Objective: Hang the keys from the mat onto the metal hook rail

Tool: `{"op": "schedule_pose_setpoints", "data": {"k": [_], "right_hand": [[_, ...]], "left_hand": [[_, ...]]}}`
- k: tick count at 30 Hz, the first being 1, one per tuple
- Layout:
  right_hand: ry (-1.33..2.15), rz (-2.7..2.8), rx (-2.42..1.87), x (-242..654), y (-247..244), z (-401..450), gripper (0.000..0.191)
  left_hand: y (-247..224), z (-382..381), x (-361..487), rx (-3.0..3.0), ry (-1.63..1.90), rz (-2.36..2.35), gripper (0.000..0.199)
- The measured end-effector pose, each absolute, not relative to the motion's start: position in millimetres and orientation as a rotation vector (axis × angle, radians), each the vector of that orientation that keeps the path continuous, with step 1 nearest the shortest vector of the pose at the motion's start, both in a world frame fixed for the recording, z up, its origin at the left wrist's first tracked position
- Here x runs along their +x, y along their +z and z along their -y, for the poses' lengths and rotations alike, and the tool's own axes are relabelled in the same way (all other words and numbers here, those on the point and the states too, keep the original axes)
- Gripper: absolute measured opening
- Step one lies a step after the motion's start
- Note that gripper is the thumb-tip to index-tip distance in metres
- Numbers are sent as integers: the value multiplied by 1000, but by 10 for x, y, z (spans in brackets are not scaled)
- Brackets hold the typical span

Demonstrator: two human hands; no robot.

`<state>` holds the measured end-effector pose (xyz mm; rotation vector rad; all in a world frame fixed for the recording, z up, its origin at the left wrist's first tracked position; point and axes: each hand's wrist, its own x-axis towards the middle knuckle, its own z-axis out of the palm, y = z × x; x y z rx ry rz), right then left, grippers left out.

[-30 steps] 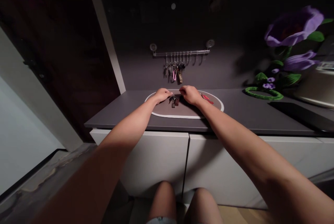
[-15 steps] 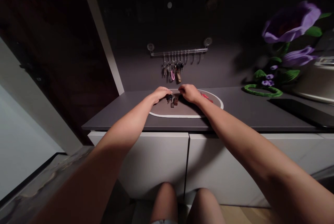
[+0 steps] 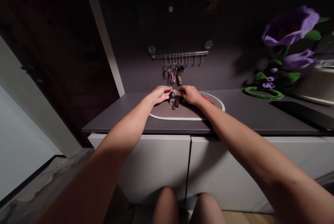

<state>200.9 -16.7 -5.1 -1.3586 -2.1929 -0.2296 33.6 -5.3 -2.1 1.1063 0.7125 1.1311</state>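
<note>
A bunch of keys (image 3: 172, 99) hangs between my two hands, with a round dark fob at its upper end and a small brown tag (image 3: 177, 103) beside it. My left hand (image 3: 161, 94) grips the bunch from the left, fingers bent around its upper part. From the right, my right hand (image 3: 191, 94) pinches at the top of the same bunch, though its fingertips are partly hidden. Beneath both hands lies an oval brown mat (image 3: 180, 114) with a white border. Some red items (image 3: 207, 99) rest on it, partly covered by my right wrist.
On the wall above, a clear hook rail (image 3: 180, 54) carries several hanging key sets (image 3: 173, 72). Purple flowers (image 3: 291, 29) with a green ring base stand to the right, near a dark flat slab (image 3: 302, 114). The grey counter (image 3: 112, 112) ends above white cabinet doors (image 3: 156, 161).
The left hand has turned so more of its fingers and palm show. The keys have shifted, and the round fob now faces me. My right hand stays nearly in place.
</note>
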Motion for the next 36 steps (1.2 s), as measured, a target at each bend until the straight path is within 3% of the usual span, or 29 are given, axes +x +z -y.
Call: {"op": "schedule_pose_setpoints", "data": {"k": [23,36], "right_hand": [[0,1872,-1046,1945,23,273,28],[269,1801,-944,1942,-28,196,17]], "left_hand": [[45,89,314,1134,1182,-478,11],[10,82,340,1205,1136,-468,9]]}}
